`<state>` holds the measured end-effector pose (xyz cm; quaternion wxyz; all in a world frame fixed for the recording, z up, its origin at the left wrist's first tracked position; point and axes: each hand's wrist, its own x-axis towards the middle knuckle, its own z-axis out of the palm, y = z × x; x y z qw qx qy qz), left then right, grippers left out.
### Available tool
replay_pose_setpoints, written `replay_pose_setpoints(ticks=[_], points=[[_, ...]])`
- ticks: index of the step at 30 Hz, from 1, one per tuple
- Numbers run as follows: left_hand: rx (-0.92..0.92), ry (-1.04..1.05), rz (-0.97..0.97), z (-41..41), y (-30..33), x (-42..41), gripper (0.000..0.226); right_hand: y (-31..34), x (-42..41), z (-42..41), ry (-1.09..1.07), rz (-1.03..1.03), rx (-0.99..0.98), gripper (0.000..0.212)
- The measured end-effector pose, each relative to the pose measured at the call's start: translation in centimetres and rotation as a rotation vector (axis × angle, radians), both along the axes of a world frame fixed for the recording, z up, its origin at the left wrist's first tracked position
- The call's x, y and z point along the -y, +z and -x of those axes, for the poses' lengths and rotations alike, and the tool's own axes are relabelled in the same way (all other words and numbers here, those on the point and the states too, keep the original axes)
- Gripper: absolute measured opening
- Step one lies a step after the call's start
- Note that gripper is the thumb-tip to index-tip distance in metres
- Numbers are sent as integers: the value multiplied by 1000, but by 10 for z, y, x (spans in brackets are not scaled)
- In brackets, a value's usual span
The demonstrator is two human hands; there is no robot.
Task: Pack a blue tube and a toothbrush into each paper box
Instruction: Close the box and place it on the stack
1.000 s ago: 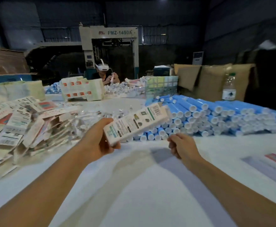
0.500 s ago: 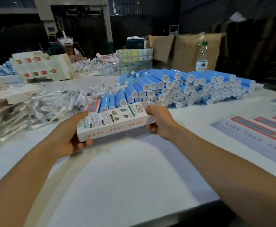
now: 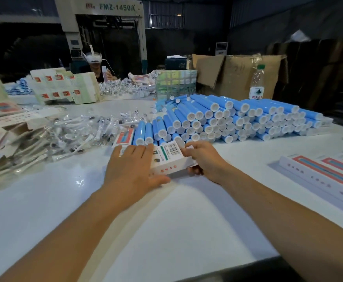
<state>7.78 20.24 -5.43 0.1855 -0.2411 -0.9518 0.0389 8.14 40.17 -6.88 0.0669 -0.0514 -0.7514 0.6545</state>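
Observation:
A white paper box (image 3: 169, 157) with a barcode and green stripe lies near the table's middle. My left hand (image 3: 133, 167) covers its left part, fingers over the top and thumb along the near side. My right hand (image 3: 202, 159) grips the box's right end, fingers curled at the end flap. Just beyond, a big stack of blue tubes (image 3: 227, 119) with white caps points toward me. Wrapped toothbrushes (image 3: 81, 131) lie in a loose heap to the left of the tubes.
Flat unfolded boxes (image 3: 1, 127) pile up at the far left. Packed boxes (image 3: 325, 176) lie in a row at the right. A water bottle (image 3: 257, 84) and cardboard cartons (image 3: 235, 72) stand behind the tubes. Another person (image 3: 97, 66) works across the table.
The box came down from the air to the table. My left hand shifted on top of it, and my right hand moved from free to gripping the right end.

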Motion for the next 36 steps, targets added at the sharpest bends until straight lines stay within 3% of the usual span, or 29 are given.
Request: replay_pose_setpoints(ticks=[4,8,13,17,19,25,30,33,35,36], points=[[-11,-50,-88,1,-7,1,80,0,4,-1,-1,-120,-21,20],[3,-46,-93,1,-12,4,71,22,-4,9,-214,-477,-173,36],[-35,-79,-128,5,-16,-1,67,85,-39,52,-498,-819,-368,19],[-51,-107,-158,7,-19,-4,63,120,-64,97,-489,-1296,-73,9],[-72,-104,-165,8,-20,-4,62,124,-67,112,-444,-1403,89,14],[-65,-88,-177,15,-20,-2,63,125,-62,137,-345,-1460,246,13],[-63,-82,-177,15,-21,-3,64,129,-63,138,-409,-1407,228,21],[-74,-96,-197,15,-22,-1,64,134,-63,127,-510,-1225,48,19],[-81,-96,-212,16,-23,-1,67,141,-58,112,-550,-955,-151,13],[-84,-94,-217,17,-23,-1,68,143,-55,101,-559,-773,-239,21]])
